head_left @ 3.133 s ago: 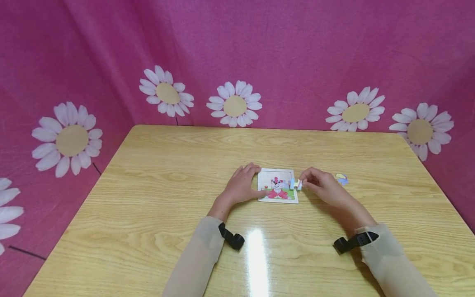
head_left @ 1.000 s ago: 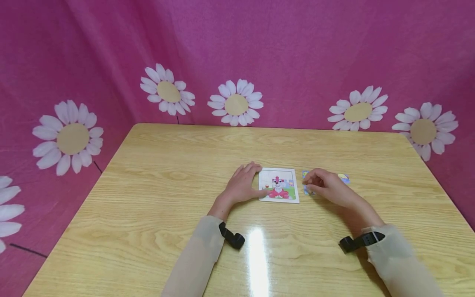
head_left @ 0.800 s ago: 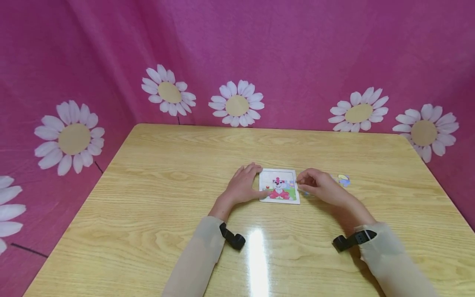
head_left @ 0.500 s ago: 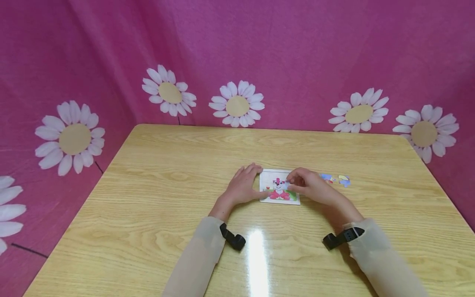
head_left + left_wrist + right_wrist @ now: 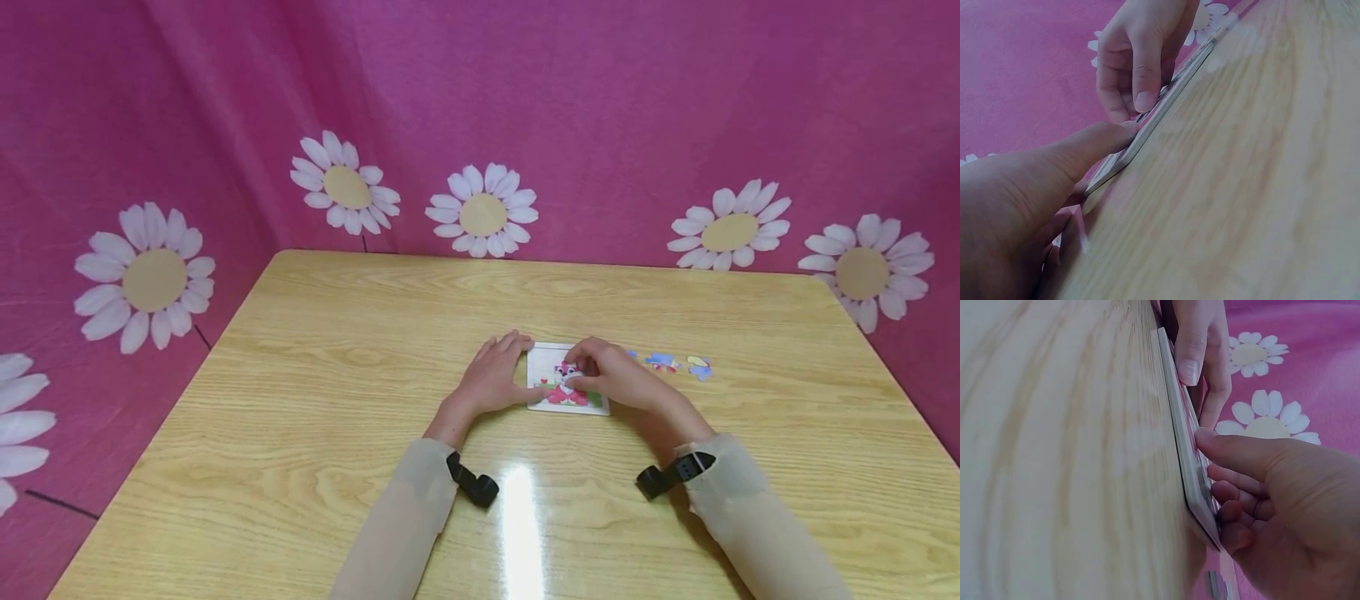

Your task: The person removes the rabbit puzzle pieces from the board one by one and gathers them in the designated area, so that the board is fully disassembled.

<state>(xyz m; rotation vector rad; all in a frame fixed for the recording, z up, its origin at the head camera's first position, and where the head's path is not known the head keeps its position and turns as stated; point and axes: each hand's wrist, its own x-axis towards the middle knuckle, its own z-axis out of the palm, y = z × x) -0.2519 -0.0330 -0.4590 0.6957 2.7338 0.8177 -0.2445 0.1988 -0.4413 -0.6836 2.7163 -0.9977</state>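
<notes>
A white-rimmed picture puzzle board with a pink cartoon animal lies flat on the table. My left hand grips its left side, thumb over the near part and fingers at the far corner. My right hand reaches over the board from the right, its thumb and index finger at the animal's face. In the right wrist view its thumb rests on the picture and the other fingers curl beside the edge. I cannot tell whether it pinches a piece.
Loose puzzle pieces lie right of the board, one blue and red and one blue and yellow. Part of another blue piece shows behind my right hand. The wooden table meets a pink flowered curtain.
My right hand carried a piece at the board's right edge, drew back to the loose pieces, then moved left over the picture. A blue piece now sits in the picture's right side. My left hand stayed.
</notes>
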